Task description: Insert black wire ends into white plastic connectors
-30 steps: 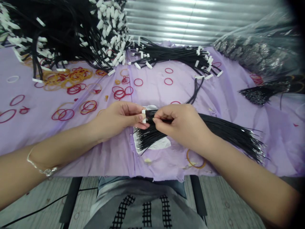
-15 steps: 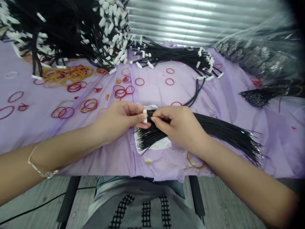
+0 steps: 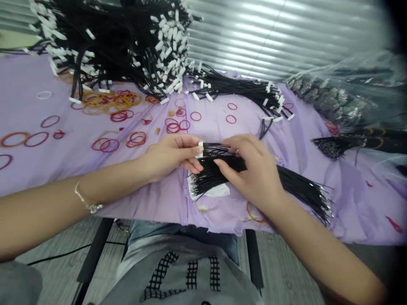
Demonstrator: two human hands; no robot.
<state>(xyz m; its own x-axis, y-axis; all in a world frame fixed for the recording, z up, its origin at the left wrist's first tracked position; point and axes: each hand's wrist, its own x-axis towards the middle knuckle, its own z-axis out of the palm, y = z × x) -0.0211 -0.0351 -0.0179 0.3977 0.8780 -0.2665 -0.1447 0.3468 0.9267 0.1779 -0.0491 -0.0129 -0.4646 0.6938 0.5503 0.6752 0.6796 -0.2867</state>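
Note:
Pinched between the thumb and fingers of my left hand is a small white connector, with several thin black wires running from it to the right. My right hand is over a loose bundle of black wires, thumb and fingers spread apart, fingertips close to the wires. That bundle has bare silvery ends and lies partly on a white sheet. My right palm and fingers hide its middle part, so any light contact there cannot be seen.
A large heap of black cables with white connectors stands at the back left, and a smaller cable bundle beside it. Red and yellow rubber bands are scattered on the purple cloth. Plastic bags lie at the back right.
My right thumb and fingers have parted from their pinch near the connector and moved a little right over the wires. The left hand keeps the connector; the whole view has shifted slightly.

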